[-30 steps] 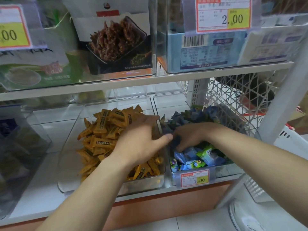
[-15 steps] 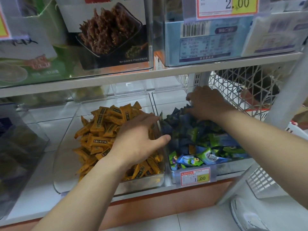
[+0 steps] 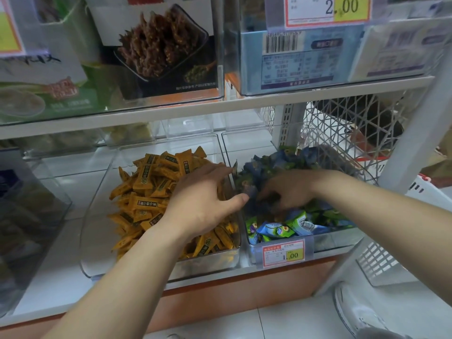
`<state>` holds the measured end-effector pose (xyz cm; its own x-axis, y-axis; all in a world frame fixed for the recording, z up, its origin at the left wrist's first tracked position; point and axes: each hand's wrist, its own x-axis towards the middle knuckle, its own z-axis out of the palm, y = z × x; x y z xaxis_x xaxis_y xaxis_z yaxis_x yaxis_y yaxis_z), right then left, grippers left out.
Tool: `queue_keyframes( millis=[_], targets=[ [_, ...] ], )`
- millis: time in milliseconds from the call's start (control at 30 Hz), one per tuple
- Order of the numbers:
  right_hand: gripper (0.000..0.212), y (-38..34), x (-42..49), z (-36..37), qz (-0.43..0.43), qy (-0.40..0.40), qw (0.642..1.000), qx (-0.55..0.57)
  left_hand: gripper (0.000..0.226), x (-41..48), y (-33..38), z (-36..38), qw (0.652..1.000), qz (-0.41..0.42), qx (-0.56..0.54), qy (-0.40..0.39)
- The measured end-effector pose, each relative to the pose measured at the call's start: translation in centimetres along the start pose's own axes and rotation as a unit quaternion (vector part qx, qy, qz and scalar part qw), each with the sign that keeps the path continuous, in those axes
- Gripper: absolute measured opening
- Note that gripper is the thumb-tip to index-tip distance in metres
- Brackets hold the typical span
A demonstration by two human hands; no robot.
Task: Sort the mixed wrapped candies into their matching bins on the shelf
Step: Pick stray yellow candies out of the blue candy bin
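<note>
Digging into the blue candies (image 3: 269,165) above the price tag (image 3: 283,253), your right hand (image 3: 291,189) curls, maybe holding one; your left hand (image 3: 203,199) lies flat. They look light and slippery: pinch a wrapper end.

upper price tag (image 3: 327,9): 2.00 | lower price tag (image 3: 283,253) on blue-candy bin (image 3: 332,242): 1.00 | other print unreadable

On my right grip (image 3: 286,189) I can't see fingertips, buried in the blue-green candies (image 3: 274,165); holding anything, unclear. Price tag (image 3: 283,253) small print unreadable. Upper tag (image 3: 327,8) cut off by top edge.
</note>
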<state>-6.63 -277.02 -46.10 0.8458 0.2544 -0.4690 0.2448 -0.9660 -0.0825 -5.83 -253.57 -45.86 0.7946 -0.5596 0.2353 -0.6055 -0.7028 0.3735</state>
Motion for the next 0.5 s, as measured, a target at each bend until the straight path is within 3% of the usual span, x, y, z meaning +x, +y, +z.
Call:
queue_keyframes(
  millis=[100, 167, 267, 333, 400, 500],
  targets=[
    [0.023, 1.9, -0.9, -0.6, 0.011, 0.182, 0.983, -0.005, 0.076, 0.0, -0.1, 0.0, 1.000, 0.000, -0.002, -0.005],
    [0.013, 2.3, -1.2, -0.2, -0.009, 0.241, 0.967, 0.075, 0.075, 0.0, -0.2, 0.0, 1.000, 0.000, -0.002, -0.006],
    [0.014, 1.4, -1.2, 0.6, -0.022, 0.108, 0.986, 0.124, 0.078, 0.1, 0.0, 0.0, 1.000, -0.006, -0.004, -0.006],
    [0.032, 0.8, -1.0, 0.7, 0.002, -0.003, 0.997, 0.073, 0.078, 0.1, 0.1, -0.1, 1.000, -0.005, -0.007, -0.006],
    [0.049, 0.5, -0.8, 0.0, 0.027, -0.060, 0.996, 0.067, 0.075, 0.1, 0.0, -0.1, 1.000, -0.003, -0.008, -0.006],
    [0.033, 0.3, -0.1, -0.5, 0.046, -0.122, 0.989, 0.071, 0.071, 0.0, -0.1, 0.0, 1.000, -0.002, -0.007, -0.005]
  ],
)
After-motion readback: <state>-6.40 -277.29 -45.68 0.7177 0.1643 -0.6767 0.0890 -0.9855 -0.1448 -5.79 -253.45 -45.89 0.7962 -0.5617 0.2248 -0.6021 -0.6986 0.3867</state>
